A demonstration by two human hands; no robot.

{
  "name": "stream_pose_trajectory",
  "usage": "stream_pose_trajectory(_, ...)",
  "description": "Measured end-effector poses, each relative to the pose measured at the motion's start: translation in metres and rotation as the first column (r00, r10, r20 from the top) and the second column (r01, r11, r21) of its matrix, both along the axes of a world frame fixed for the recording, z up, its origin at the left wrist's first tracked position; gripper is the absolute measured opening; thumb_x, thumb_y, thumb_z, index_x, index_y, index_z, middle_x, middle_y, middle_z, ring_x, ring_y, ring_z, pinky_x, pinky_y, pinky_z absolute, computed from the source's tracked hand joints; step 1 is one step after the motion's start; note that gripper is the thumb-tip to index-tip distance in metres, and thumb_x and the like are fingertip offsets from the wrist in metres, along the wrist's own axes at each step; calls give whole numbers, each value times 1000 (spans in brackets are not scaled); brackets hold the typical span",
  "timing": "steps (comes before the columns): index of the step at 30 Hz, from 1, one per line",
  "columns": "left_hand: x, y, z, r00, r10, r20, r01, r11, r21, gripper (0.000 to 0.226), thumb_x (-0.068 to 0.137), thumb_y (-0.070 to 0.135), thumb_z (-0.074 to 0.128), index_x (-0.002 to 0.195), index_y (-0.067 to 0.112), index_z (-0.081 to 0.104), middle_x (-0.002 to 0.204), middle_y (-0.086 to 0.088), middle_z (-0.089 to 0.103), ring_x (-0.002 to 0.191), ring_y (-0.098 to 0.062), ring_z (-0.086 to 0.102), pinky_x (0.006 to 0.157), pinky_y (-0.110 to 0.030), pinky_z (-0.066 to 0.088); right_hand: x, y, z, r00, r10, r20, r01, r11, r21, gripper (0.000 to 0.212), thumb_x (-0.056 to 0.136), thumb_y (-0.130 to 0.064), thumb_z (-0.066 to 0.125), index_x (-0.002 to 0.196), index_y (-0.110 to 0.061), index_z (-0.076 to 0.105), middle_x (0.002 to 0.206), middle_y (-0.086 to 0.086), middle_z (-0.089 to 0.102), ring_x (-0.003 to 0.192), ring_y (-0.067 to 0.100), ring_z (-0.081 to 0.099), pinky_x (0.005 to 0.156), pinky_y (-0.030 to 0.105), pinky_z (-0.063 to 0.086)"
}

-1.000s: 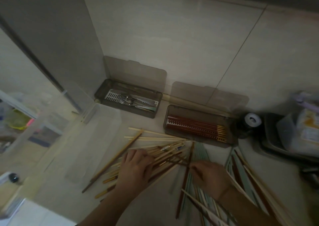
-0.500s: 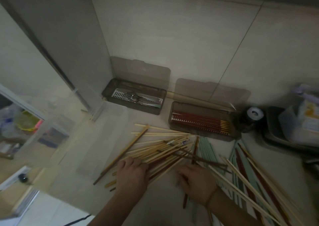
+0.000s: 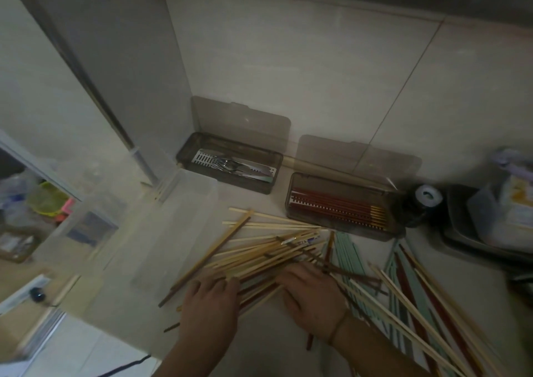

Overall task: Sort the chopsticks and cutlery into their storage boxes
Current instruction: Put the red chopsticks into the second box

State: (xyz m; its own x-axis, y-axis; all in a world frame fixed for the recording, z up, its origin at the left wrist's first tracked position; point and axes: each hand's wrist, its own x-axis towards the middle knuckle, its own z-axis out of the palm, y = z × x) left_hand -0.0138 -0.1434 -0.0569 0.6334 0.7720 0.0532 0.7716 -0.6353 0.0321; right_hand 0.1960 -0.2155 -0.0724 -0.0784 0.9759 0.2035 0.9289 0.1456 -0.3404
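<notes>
A loose heap of bamboo chopsticks (image 3: 268,250) lies on the pale counter, with red and pale green chopsticks (image 3: 415,299) fanned out to its right. My left hand (image 3: 210,307) rests palm down on the near ends of the bamboo heap, fingers spread. My right hand (image 3: 311,293) lies flat beside it on the sticks, fingers toward the heap. Against the wall stand two smoky open boxes: the left box (image 3: 184,157) holds metal forks and cutlery (image 3: 236,167), the right box (image 3: 291,200) holds a row of red chopsticks (image 3: 337,208).
A clear plastic lid or tray (image 3: 173,232) lies left of the heap near the counter edge. A dark roll of tape (image 3: 427,196) and a dark tray with packets (image 3: 490,221) sit at the right. A tiled wall runs behind the boxes.
Both hands have shifted over the pile; the right hand has slid left toward the bamboo heap. The view has moved, so the boxes appear further right.
</notes>
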Motion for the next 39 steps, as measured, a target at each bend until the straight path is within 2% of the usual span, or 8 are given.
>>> stream_pose_trajectory(5,9,-6,17,986,-99,134,97,995,18,20,82,38,46,78,26,61,68,8,59,64,-21,61,57,-34,47,-10,10,9,992,16,127,-40,982,187,22,92,-38,53,110,-30,62,112,-7,63,107,23,53,95,42,42)
stream_pose_trajectory(10,42,4,27,963,-122,239,126,992,2,20,85,43,47,81,30,63,72,11,61,66,-15,62,57,-31,49,14,12,14,985,107,136,-133,971,199,21,85,-23,54,105,-26,58,85,-6,62,79,18,59,76,31,44)
stream_pose_trajectory(14,60,25,34,965,-88,246,87,996,16,28,89,41,43,84,28,67,77,9,64,75,-22,60,65,-37,49,85,3,27,991,-95,97,66,962,266,20,91,-30,47,97,-24,65,88,0,68,81,19,59,75,28,40)
stream_pose_trajectory(20,91,54,27,962,-30,273,67,990,-128,39,82,45,45,112,25,62,114,2,64,101,-25,61,84,-40,53,188,17,36,841,-538,55,530,840,115,39,87,-37,46,90,-11,75,87,11,61,79,34,56,75,32,40)
stream_pose_trajectory(23,110,58,18,973,-71,221,116,973,-200,46,77,47,46,114,26,61,124,0,61,112,-28,59,92,-44,50,206,38,40,832,-518,199,537,842,-52,31,84,-37,54,89,-17,77,82,8,62,77,35,55,71,37,45)
stream_pose_trajectory(27,113,52,12,986,-84,144,129,934,-334,62,76,53,28,125,29,58,139,1,53,128,-26,48,103,-43,39,197,69,40,829,-426,363,540,779,-319,19,90,-37,60,102,-30,73,108,5,63,106,29,54,83,33,47)
stream_pose_trajectory(34,65,49,-10,964,-54,260,126,956,-266,32,74,37,51,98,26,68,106,5,65,95,-22,62,81,-33,54,190,94,24,889,-414,197,453,728,-514,11,86,-30,67,95,-29,74,105,2,70,94,21,64,86,31,51)
stream_pose_trajectory(39,16,61,-18,966,180,187,-139,967,-211,19,75,24,54,87,21,69,90,0,62,76,-27,61,57,-34,55,186,91,17,867,-489,93,469,740,-482,8,86,-29,67,87,-23,73,96,6,72,87,23,64,82,30,51)
